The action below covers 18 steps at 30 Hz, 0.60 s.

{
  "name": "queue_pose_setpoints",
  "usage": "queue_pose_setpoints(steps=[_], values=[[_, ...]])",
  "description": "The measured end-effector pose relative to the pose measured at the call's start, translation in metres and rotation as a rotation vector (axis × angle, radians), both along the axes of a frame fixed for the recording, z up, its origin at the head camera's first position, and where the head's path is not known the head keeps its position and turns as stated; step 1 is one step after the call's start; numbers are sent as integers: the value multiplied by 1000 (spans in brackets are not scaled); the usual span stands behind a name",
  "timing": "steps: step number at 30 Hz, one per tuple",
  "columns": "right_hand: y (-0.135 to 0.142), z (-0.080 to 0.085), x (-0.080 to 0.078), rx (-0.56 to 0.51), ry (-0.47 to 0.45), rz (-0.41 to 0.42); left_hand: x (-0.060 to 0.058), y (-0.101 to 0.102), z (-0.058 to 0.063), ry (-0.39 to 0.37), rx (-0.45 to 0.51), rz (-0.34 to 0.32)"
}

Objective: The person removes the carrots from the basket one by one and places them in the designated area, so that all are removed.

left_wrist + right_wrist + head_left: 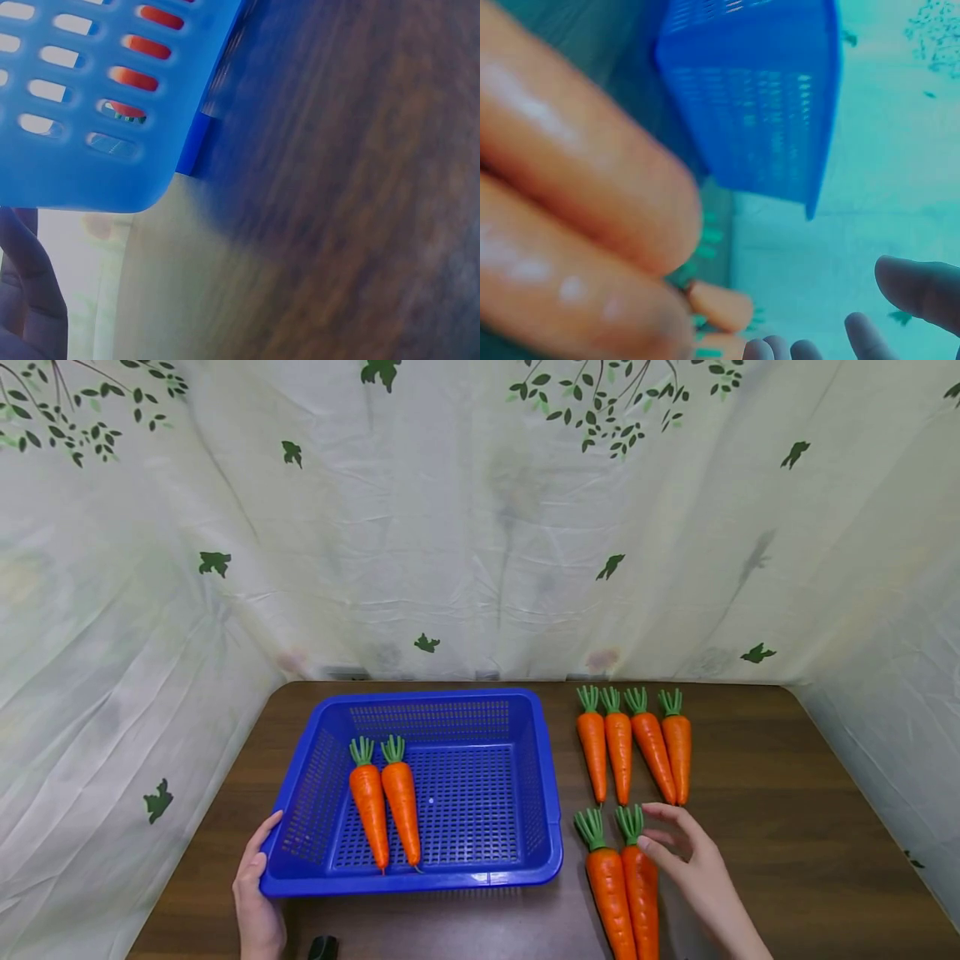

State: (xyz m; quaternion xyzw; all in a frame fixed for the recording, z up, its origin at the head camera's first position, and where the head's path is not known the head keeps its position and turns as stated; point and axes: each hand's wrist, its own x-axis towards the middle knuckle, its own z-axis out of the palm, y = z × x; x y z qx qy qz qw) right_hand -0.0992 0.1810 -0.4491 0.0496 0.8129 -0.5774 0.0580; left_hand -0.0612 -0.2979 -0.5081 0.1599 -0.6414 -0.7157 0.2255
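My left hand (pixel 257 893) holds the left side of a blue plastic basket (pixel 551 827); in the left wrist view its fingers (pixel 34 292) come up against the basket's edge. Two orange carrots with green tops, a left one (pixel 367 802) and a right one (pixel 401 802), lie side by side inside the basket. My right hand (pixel 693 860) is beside the top of the right-hand carrot (pixel 641 893) of a near pair, thumb and forefinger parted. Its partner carrot (pixel 609 893) lies just left. In the right wrist view, nothing shows between the spread fingers (pixel 866 337).
Behind the near pair, several more carrots (pixel 619 752) lie in a row on the brown wooden table (pixel 780 810). A small black object (pixel 323 947) sits at the front edge. A pale curtain (pixel 465 527) with leaf prints hangs around the table.
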Motion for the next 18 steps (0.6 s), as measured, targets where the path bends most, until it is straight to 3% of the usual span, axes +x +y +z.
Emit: queue_pose_setpoints(steps=[18], values=[[-48,30,-25,-267,26,279,0,0,0,-11,-2,3]])
